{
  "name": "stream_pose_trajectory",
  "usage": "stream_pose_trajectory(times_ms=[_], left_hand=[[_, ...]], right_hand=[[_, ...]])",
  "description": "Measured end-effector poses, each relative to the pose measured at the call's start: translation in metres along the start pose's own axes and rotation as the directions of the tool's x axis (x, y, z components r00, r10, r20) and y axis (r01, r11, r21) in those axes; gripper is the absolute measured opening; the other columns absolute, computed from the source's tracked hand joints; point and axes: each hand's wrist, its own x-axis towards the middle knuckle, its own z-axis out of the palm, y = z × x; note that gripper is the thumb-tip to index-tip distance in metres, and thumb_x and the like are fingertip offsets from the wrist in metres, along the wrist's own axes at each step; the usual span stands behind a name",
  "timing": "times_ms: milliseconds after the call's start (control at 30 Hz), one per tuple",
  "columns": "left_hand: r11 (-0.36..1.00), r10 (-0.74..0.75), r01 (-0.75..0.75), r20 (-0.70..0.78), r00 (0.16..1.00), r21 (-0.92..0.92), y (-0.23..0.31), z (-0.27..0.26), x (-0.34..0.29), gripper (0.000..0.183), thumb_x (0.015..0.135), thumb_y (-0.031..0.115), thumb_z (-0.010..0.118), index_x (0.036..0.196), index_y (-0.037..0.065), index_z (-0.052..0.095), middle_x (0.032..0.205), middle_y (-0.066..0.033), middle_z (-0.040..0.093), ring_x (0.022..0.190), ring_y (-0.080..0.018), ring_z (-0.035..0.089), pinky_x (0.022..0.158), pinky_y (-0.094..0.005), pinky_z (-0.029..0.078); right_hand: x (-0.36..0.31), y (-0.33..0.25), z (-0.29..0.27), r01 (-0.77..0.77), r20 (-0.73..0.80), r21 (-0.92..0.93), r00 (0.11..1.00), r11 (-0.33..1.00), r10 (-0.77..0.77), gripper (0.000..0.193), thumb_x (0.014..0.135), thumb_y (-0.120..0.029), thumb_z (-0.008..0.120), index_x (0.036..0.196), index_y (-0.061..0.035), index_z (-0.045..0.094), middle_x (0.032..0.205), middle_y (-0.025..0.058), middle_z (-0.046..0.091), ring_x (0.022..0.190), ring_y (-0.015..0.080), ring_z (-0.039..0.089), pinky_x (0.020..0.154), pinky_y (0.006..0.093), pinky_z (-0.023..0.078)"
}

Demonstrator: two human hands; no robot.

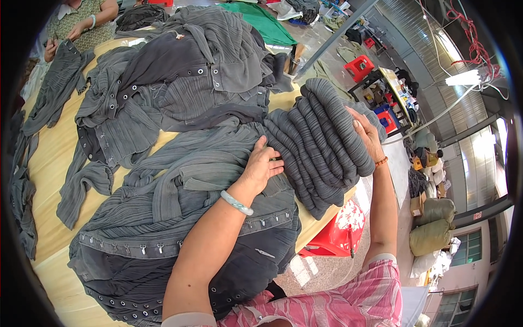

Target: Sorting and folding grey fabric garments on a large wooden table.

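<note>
A stack of folded dark grey ribbed garments [318, 144] stands at the table's right edge, leaning to one side. My right hand [368, 135] lies against its right side, fingers stretched over the outermost fold. By the stack's left side is my left hand [262, 163], fingers apart and a little bent, its fingertips close to the folds; whether they touch is unclear. Under the left forearm spreads a heap of loose grey garments [158, 212] with a row of metal hooks and several eyelets.
Another pile of grey garments [180, 82] covers the far part of the pale wooden table [52, 188]. At the far left a person [81, 24] handles a grey garment piece [60, 82]. A red stool [340, 231] stands below the right table edge, and a metal post [338, 38] rises beyond.
</note>
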Motion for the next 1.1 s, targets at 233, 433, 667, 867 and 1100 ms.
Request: stream_pose_trajectory(times_ms=[233, 433, 667, 867, 1100], left_hand=[[1.000, -0.016, 0.016, 0.034, 0.999, 0.015, -0.003, 0.000, -0.002, 0.094, 0.092, 0.022, 0.053, 0.158, 0.017, -0.013, 0.147, -0.0316, 0.029, 0.120, -0.0380, 0.052, 0.103, -0.0448, 0.044], [0.851, 0.213, -0.174, -0.022, 0.977, 0.495, -0.014, 0.009, -0.003, 0.084, 0.085, 0.011, 0.054, 0.155, -0.004, 0.010, 0.127, -0.0227, 0.053, 0.114, -0.0294, 0.057, 0.097, -0.0339, 0.045], [0.018, 0.379, -0.279, 0.252, 0.891, 0.960, -0.021, 0.017, -0.029, 0.065, 0.081, 0.000, 0.058, 0.143, -0.009, 0.038, 0.156, -0.0309, 0.022, 0.140, -0.0460, 0.032, 0.113, -0.0449, 0.036], [-0.243, 0.325, -0.246, 0.318, 0.891, 0.938, -0.029, 0.014, -0.030, 0.044, 0.078, 0.000, 0.061, 0.121, -0.005, 0.063, 0.157, -0.0269, 0.026, 0.142, -0.0421, 0.032, 0.114, -0.0469, 0.032], [-0.188, 0.548, -0.411, 0.443, 0.710, 0.892, -0.023, 0.022, -0.028, 0.061, 0.081, -0.001, 0.058, 0.140, 0.000, 0.042, 0.152, -0.0254, 0.035, 0.137, -0.0449, 0.038, 0.111, -0.0519, 0.034]], right_hand=[[-0.002, 0.003, 0.002, 0.000, -0.002, -0.011, 1.000, 1.000, 0.000, 0.043, 0.103, -0.038, 0.049, 0.137, -0.0135, 0.059, 0.143, 0.0057, 0.056, 0.138, 0.0223, 0.044, 0.121, 0.0524, 0.011], [-0.003, 0.001, 0.000, 0.012, -0.004, -0.031, 1.000, 0.999, -0.012, 0.045, 0.102, -0.039, 0.049, 0.137, -0.0128, 0.058, 0.143, 0.0073, 0.055, 0.139, 0.0243, 0.043, 0.120, 0.0524, 0.013], [-0.001, -0.002, 0.001, 0.001, -0.022, -0.024, 1.000, 1.000, -0.001, 0.044, 0.102, -0.038, 0.050, 0.136, -0.0116, 0.058, 0.142, 0.0087, 0.056, 0.139, 0.0252, 0.043, 0.120, 0.0539, 0.013], [-0.002, -0.005, 0.002, 0.021, -0.039, -0.010, 0.999, 1.000, -0.022, 0.042, 0.101, -0.037, 0.051, 0.135, -0.0116, 0.060, 0.141, 0.0075, 0.057, 0.138, 0.0258, 0.044, 0.120, 0.0544, 0.013], [-0.004, -0.003, 0.003, 0.024, -0.034, -0.032, 0.999, 0.999, -0.025, 0.042, 0.102, -0.036, 0.051, 0.136, -0.0131, 0.058, 0.142, 0.0041, 0.057, 0.140, 0.0246, 0.042, 0.121, 0.0522, 0.013]])
